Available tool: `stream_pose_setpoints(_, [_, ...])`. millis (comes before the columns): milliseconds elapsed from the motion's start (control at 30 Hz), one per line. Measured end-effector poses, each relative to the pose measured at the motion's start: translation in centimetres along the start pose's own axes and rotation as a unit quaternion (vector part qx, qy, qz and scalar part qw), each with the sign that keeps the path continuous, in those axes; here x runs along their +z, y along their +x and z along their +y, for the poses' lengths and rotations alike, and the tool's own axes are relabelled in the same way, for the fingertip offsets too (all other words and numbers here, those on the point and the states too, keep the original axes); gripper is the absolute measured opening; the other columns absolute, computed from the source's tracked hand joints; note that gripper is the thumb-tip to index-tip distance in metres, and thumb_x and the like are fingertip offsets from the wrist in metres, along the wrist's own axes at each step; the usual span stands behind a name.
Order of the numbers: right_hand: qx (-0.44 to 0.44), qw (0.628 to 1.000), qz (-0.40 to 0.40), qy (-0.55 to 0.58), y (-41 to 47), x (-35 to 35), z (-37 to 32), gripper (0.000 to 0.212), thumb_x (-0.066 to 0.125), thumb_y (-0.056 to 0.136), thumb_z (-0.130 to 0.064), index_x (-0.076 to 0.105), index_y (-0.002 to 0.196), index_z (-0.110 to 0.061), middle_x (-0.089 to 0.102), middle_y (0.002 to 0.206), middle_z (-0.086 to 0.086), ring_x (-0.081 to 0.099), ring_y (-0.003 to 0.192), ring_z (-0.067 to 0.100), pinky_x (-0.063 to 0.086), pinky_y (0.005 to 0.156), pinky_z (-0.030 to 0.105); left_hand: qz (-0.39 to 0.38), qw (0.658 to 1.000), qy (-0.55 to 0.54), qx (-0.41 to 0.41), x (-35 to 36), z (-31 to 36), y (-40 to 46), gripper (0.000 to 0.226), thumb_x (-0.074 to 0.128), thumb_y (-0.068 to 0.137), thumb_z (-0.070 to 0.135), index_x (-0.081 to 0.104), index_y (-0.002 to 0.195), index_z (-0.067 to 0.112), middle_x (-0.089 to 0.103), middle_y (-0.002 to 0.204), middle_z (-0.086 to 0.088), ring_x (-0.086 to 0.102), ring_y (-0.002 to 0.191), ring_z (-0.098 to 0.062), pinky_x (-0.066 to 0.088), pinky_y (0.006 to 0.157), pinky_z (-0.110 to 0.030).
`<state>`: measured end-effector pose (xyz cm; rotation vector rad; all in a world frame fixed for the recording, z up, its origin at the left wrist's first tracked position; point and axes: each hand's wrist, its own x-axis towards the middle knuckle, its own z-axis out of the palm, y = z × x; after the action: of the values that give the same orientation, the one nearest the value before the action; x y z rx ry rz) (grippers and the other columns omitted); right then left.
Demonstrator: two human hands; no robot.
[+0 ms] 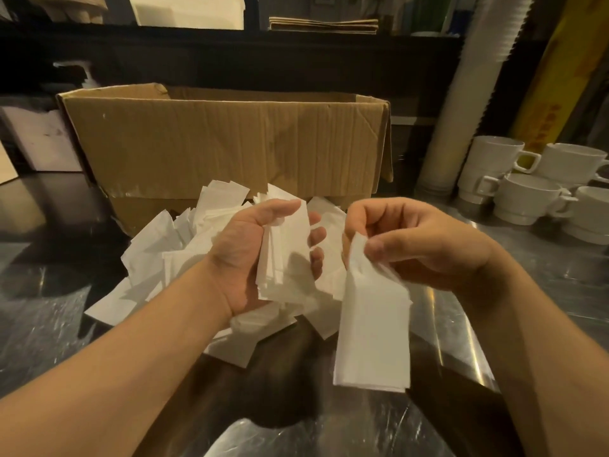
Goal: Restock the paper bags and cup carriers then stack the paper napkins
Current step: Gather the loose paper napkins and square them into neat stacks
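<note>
The left hand (260, 249) is curled around a small stack of napkins (286, 255), thin white paper folded into long rectangles, with the thumb on top and the fingertips showing at the right edge of the stack. The right hand (405, 239) pinches one folded napkin (374, 328) at its upper end between the thumb and the fingers; the soft paper is wrinkled where it is pinched, and the rest hangs down flat with a straight lower edge above the counter (543, 278).

Under and behind both hands lies a loose pile of napkins (155, 255), the same white rectangles spread in many directions, some overlapping. The pile touches the front of a cardboard box (224, 143), brown and corrugated, with creased walls, a worn lower edge and open flaps at the top.

The counter is shiny metal with many fine scratches and reflections. To the left of the pile and in front of it, near the person, the surface is bare. To the right, well apart from the hands, stand white ceramic cups (524, 192) with square handles, stacked in twos. Beside them a tall column of white paper cups (461, 103) leans upward. On the dark shelf behind the box lie flat brown paper bags (323, 24).
</note>
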<state>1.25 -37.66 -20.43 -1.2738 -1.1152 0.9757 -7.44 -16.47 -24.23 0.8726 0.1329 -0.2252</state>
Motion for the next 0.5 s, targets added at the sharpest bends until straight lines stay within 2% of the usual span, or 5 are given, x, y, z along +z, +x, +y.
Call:
stream_pose_setpoints(100, [-0.043,0.978,0.172,-0.106,1.5,0.7,1.2,0.008,0.076,0.084,-0.024,0.070,0.087,-0.019,0.070,0.097,0.006,0.067,0.091,0.026,0.057,0.075,0.031,-0.012,0.999,0.050,-0.001,0.2,-0.1,-0.1,0.043,0.064,0.081,0.034,0.074,0.114,0.008,0.071,0.109,-0.015,0.067,0.096,-0.032,0.051,0.096,-0.045])
stream_pose_setpoints(167, [-0.059,0.954,0.260,-0.140,2.3,1.0,1.9,0.006,0.077,0.089,-0.021,0.072,0.088,-0.019,0.072,0.093,0.001,0.069,0.086,0.018,0.056,0.075,0.027,-0.016,0.996,0.088,-0.005,0.7,-0.3,-0.4,0.045,0.065,0.079,0.036,0.078,0.111,0.008,0.072,0.110,-0.017,0.070,0.096,-0.037,0.047,0.105,-0.055])
stream_pose_setpoints(300, [-0.087,0.931,0.315,-0.163,3.0,1.9,2.6,0.004,0.073,0.089,-0.016,0.072,0.092,-0.018,0.073,0.093,-0.003,0.071,0.089,0.018,0.058,0.071,0.026,0.003,0.993,0.115,-0.015,0.9,-0.4,-0.5,0.061,0.062,0.084,0.053,0.065,0.132,0.016,0.071,0.111,-0.019,0.072,0.095,-0.042,0.054,0.095,-0.057])
stream_pose_setpoints(400, [-0.085,0.919,0.341,-0.180,3.2,2.4,2.7,0.008,0.073,0.090,-0.016,0.069,0.095,-0.020,0.073,0.094,-0.004,0.072,0.091,0.017,0.061,0.066,0.030,-0.081,0.991,0.094,-0.050,0.6,-0.4,-0.5,0.076,0.063,0.087,0.067,0.053,0.146,0.021,0.067,0.119,-0.021,0.068,0.099,-0.040,0.056,0.089,-0.051])
stream_pose_setpoints(500, [-0.104,0.897,0.388,-0.185,3.2,2.0,2.5,0.008,0.069,0.094,-0.018,0.068,0.102,-0.021,0.071,0.096,-0.003,0.070,0.088,0.011,0.058,0.072,0.024,-0.082,0.992,0.065,-0.064,0.2,-0.5,-0.6,0.082,0.079,0.078,0.048,0.049,0.147,0.014,0.067,0.119,-0.020,0.066,0.092,-0.032,0.057,0.084,-0.045])
